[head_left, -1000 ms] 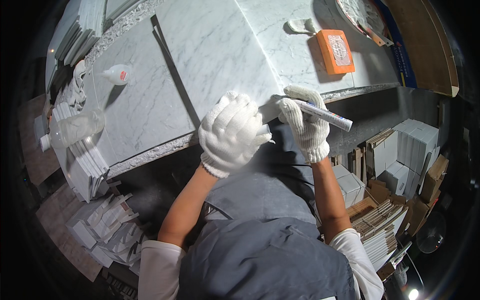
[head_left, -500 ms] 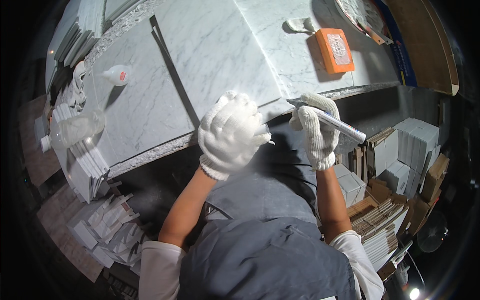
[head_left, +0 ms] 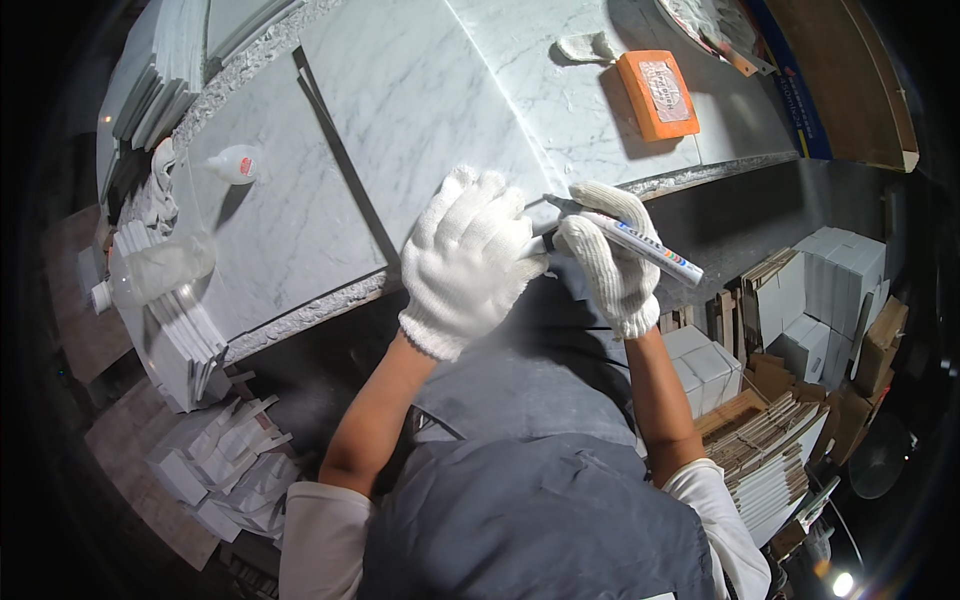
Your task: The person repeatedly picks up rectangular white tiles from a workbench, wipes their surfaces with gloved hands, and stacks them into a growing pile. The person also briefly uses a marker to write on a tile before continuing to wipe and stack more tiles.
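My left hand (head_left: 462,265), in a white knitted glove, is at the front edge of a grey-veined white marble slab (head_left: 400,110). Its fingers are bent together, with a small grey cylinder (head_left: 543,243) that looks like a marker cap showing between thumb and fingers. Just to the right, my gloved right hand (head_left: 612,262) grips a white paint marker (head_left: 655,250). The marker slants, its dark tip pointing up and left toward the slab's front corner and its rear end lying toward the lower right. Part of the cylinder is hidden by the left glove.
On the stone table are an orange block (head_left: 657,95), a white glove-like cloth piece (head_left: 585,47) and a small squeeze bottle (head_left: 236,164). A clear bottle (head_left: 165,268) lies at the left. Tile stacks (head_left: 180,350) and cardboard boxes (head_left: 845,280) flank me.
My right hand with the marker has shifted left and slightly up, closer to my left hand. My left hand has moved a little up and right, still holding the small cylinder.
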### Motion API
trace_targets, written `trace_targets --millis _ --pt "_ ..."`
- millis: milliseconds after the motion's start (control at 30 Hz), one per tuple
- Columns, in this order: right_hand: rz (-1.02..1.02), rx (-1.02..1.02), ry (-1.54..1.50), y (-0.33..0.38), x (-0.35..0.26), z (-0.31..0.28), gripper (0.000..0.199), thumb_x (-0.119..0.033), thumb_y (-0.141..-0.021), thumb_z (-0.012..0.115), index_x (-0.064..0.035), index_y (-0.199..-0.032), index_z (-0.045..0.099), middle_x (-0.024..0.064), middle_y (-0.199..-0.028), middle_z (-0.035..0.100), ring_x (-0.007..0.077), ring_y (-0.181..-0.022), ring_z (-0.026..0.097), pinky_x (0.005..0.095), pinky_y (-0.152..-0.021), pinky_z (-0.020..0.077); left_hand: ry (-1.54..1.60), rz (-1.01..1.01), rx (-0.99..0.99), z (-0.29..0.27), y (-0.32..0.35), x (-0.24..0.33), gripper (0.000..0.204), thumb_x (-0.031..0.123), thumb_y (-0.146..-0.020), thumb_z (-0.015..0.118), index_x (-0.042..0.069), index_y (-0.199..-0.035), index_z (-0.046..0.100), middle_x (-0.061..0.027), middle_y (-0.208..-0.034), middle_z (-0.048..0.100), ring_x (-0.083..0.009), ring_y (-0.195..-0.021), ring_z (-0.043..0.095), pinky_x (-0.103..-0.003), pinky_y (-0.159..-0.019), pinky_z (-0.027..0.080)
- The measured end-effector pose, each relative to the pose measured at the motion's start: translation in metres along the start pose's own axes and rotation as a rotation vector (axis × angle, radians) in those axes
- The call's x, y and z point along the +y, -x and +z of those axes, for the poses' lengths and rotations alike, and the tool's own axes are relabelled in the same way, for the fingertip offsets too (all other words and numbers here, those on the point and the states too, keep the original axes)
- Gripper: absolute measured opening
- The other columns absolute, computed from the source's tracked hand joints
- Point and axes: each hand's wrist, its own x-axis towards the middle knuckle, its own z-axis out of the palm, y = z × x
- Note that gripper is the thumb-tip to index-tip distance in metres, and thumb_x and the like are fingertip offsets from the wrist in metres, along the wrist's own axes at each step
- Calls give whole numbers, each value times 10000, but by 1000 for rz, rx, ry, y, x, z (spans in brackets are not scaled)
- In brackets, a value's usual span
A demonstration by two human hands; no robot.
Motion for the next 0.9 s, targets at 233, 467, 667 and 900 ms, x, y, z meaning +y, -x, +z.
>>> trace_targets --millis 233,467,667,900 --pt "-248 -42 294 -13 13 6 383 -162 -933 789 41 -1226 650 150 -1028 764 208 -878 756 315 -776 607 -44 51 125 8 9 -6 331 406 -907 719 150 -1116 698 -35 -1282 664 -277 -1329 551 -503 -1171 402" --pt "-33 -53 189 -11 4 9 401 -203 -950 780 50 -1225 636 157 -957 769 185 -874 755 306 -769 604 -72 75 188 11 11 -7 325 431 -944 681 154 -1113 700 -37 -1268 673 -280 -1333 553 -493 -1164 406" --pt "-272 1 308 -10 8 6 206 -180 -961 750 -17 -1088 745 120 -1049 758 209 -915 740 320 -788 594 -35 42 108 10 11 -8 318 412 -927 694 150 -1106 703 -46 -1264 674 -289 -1316 568 -495 -1168 407" --pt "-134 -22 226 -2 13 0 288 -107 -963 733 70 -1183 672 142 -1064 722 154 -792 721 298 -767 594 -15 108 236 12 8 -9 326 370 -881 729 138 -1109 702 -58 -1238 676 -283 -1302 580 -507 -1172 409"
